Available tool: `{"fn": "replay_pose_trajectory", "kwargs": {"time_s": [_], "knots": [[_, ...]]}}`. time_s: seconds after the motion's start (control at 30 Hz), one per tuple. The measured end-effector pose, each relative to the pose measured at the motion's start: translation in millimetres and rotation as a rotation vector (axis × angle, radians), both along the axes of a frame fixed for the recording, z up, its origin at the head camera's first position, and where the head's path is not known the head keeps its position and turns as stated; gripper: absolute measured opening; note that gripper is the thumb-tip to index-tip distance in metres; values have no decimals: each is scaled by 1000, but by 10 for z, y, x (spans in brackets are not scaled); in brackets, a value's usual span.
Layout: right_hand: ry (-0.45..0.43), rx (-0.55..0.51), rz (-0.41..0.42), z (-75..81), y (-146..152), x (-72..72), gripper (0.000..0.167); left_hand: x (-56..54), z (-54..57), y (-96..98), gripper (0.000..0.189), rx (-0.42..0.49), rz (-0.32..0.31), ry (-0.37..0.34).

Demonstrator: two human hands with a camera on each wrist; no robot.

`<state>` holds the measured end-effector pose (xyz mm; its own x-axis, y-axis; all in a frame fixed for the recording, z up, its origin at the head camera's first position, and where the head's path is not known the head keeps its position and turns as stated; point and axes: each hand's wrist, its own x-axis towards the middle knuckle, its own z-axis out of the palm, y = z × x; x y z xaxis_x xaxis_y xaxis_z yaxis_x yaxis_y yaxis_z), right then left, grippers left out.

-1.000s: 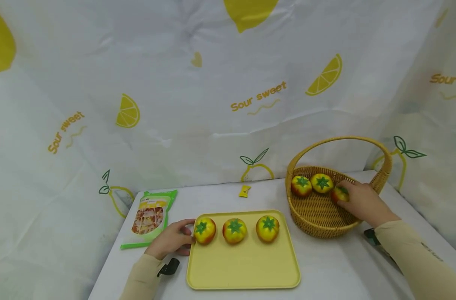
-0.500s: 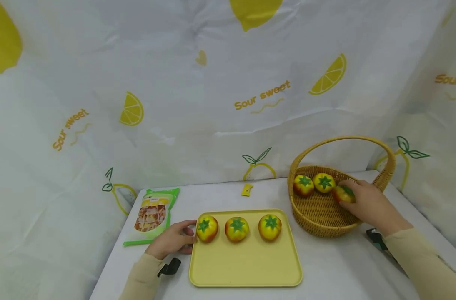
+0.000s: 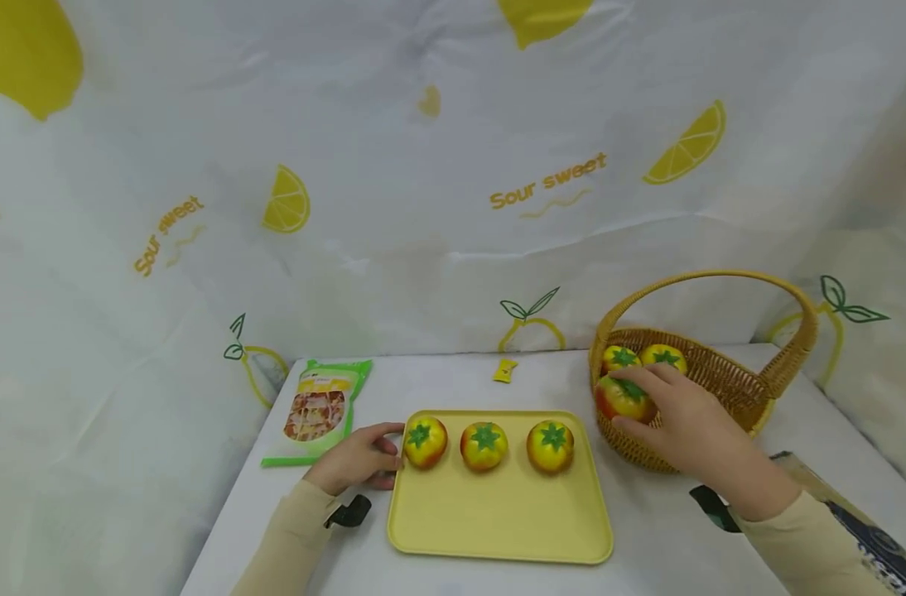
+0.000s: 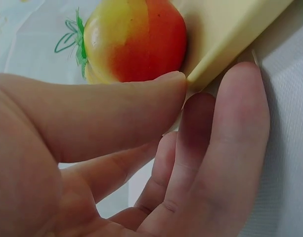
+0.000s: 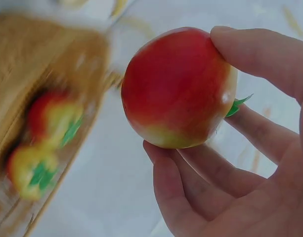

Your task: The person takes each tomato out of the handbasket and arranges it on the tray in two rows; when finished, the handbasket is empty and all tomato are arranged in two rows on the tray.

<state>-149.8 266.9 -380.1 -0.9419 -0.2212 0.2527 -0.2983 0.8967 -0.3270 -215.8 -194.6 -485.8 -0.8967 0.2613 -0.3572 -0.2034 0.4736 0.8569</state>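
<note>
My right hand (image 3: 687,422) holds a red-and-yellow tomato (image 5: 176,89) with a green star-shaped top, thumb on one side and fingers on the other. In the head view it is over the left front rim of the wicker basket (image 3: 721,364). Two similar tomatoes (image 5: 52,118) lie inside the basket. My left hand (image 3: 359,458) pinches the left rim of the yellow tray (image 3: 498,517), the thumb (image 4: 141,106) on top and fingers at its outer side. On the tray, a left tomato (image 3: 426,443), a middle tomato (image 3: 484,447) and a right tomato (image 3: 551,447) form a row along the back.
A green-and-white food packet (image 3: 319,414) lies behind my left hand. A small yellow wrapped candy (image 3: 504,370) lies behind the tray. The basket's tall handle (image 3: 710,275) arches over it. A lemon-print cloth (image 3: 423,207) hangs behind the table.
My right hand has lifted the tomato from the basket's right side and carried it left to the near-left rim. The left hand stays at the tray; the head view has shifted slightly.
</note>
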Motion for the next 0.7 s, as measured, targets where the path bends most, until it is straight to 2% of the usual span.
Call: {"fn": "replay_pose_trajectory", "kwargs": {"time_s": [0.13,0.23,0.5,0.7], "knots": [[42,-29,91,-15,-361,53,58,20,36,14,67,-2,5,16],[53,-51,155,-102,-640,89,57,28,20,21,66,-3,5,23],[-59,-99,276,-363,-1395,102,57,11,-18,23,66,9,19,14],[-155,-129,364,-525,-1811,116,55,7,-10,28,65,-2,23,7]]}}
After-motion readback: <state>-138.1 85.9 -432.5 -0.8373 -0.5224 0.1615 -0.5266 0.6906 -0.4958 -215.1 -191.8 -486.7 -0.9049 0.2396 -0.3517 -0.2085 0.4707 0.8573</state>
